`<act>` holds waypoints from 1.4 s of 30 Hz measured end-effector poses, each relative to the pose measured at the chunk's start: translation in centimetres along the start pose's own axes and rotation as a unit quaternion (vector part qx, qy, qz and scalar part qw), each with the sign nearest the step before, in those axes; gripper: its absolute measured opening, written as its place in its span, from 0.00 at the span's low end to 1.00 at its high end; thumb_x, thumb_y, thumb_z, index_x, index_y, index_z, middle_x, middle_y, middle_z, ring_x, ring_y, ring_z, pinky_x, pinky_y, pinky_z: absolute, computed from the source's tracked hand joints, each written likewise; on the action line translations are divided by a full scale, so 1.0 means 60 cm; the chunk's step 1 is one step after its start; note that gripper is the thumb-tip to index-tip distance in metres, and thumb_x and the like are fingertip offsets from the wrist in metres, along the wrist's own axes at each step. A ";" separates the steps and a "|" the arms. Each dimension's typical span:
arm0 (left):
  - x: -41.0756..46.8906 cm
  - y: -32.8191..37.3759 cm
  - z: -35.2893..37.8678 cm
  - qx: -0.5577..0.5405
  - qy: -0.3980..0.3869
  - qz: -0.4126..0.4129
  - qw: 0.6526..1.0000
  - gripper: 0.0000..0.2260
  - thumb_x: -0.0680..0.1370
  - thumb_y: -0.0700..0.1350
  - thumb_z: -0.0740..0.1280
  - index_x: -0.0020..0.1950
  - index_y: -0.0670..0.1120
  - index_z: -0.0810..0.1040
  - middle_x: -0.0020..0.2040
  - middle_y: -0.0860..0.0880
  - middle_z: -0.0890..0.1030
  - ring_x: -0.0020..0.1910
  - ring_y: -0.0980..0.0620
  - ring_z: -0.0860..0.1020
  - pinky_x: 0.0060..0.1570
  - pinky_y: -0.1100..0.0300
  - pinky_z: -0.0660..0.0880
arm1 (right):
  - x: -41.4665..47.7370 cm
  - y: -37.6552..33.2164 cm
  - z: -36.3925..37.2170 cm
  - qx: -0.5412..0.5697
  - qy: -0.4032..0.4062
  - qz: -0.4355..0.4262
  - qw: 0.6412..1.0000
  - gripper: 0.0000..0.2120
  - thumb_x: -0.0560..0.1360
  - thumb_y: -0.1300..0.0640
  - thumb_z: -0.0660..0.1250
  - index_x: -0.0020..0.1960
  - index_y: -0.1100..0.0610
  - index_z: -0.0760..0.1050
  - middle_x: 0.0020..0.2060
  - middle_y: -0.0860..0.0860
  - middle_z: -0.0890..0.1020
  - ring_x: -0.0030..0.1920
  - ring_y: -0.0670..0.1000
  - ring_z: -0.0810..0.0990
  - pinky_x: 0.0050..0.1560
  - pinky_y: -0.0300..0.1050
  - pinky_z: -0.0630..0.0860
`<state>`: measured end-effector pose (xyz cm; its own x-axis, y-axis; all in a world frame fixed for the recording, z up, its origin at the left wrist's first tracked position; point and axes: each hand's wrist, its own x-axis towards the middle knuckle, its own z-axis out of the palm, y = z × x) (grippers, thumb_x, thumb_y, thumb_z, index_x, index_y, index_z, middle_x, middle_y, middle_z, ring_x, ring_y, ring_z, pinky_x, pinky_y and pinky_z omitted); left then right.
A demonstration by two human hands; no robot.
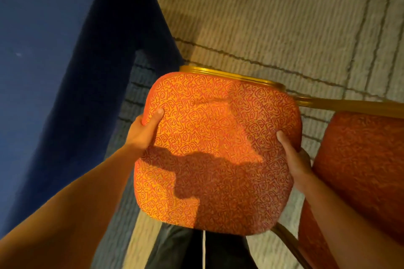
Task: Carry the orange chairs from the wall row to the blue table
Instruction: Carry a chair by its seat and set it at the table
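An orange chair (216, 144) with a swirl-patterned padded seat and gold metal frame fills the middle of the head view, seen from above. My left hand (145, 131) grips the seat's left edge, thumb on top. My right hand (294, 159) grips the seat's right edge. The blue table (54, 61), covered in dark blue cloth, runs along the left side, its draped edge close to the chair's left corner. The chair's legs are hidden under the seat.
A second orange padded part with a gold frame (363, 170) stands right against the chair on the right. Striped beige carpet (273, 17) stretches ahead. My dark trousers (196, 251) show below the seat.
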<state>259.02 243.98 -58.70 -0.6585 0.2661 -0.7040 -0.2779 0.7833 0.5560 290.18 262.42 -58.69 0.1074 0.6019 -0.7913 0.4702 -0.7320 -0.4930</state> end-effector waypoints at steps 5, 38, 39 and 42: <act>0.095 -0.039 0.025 0.021 0.036 -0.022 0.999 0.29 0.75 0.63 0.65 0.65 0.43 0.74 0.58 0.48 0.77 0.59 0.49 0.76 0.56 0.57 0.69 | 0.063 0.014 0.061 0.012 -0.022 0.011 1.000 0.29 0.67 0.38 0.75 0.60 0.55 0.79 0.52 0.52 0.83 0.52 0.53 0.82 0.57 0.48 0.79; 0.174 -0.127 0.135 0.128 0.123 -0.087 0.980 0.30 0.74 0.66 0.63 0.60 0.40 0.72 0.60 0.37 0.76 0.61 0.38 0.75 0.56 0.49 0.70 | 0.165 0.131 0.134 -0.114 0.028 0.002 0.993 0.33 0.74 0.44 0.69 0.74 0.56 0.62 0.67 0.56 0.75 0.64 0.60 0.75 0.65 0.58 0.73; 0.167 -0.122 0.137 0.144 0.131 -0.091 0.977 0.29 0.75 0.64 0.63 0.61 0.40 0.72 0.61 0.37 0.76 0.61 0.37 0.74 0.58 0.48 0.70 | 0.156 0.124 0.133 -0.123 0.022 -0.002 0.992 0.34 0.74 0.45 0.69 0.74 0.56 0.62 0.67 0.56 0.74 0.64 0.60 0.75 0.65 0.57 0.72; 0.125 -0.100 0.139 0.162 0.128 -0.095 0.974 0.27 0.75 0.60 0.65 0.65 0.41 0.71 0.63 0.37 0.74 0.63 0.36 0.73 0.61 0.46 0.70 | 0.127 0.103 0.125 -0.162 -0.010 -0.001 0.987 0.37 0.72 0.44 0.69 0.76 0.56 0.60 0.69 0.56 0.73 0.66 0.60 0.74 0.67 0.57 0.71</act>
<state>261.61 245.98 -70.99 -0.7811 -0.0173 -0.6241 -0.2033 0.9522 0.2280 287.34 260.10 -70.45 0.0910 0.5948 -0.7987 0.7264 -0.5883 -0.3553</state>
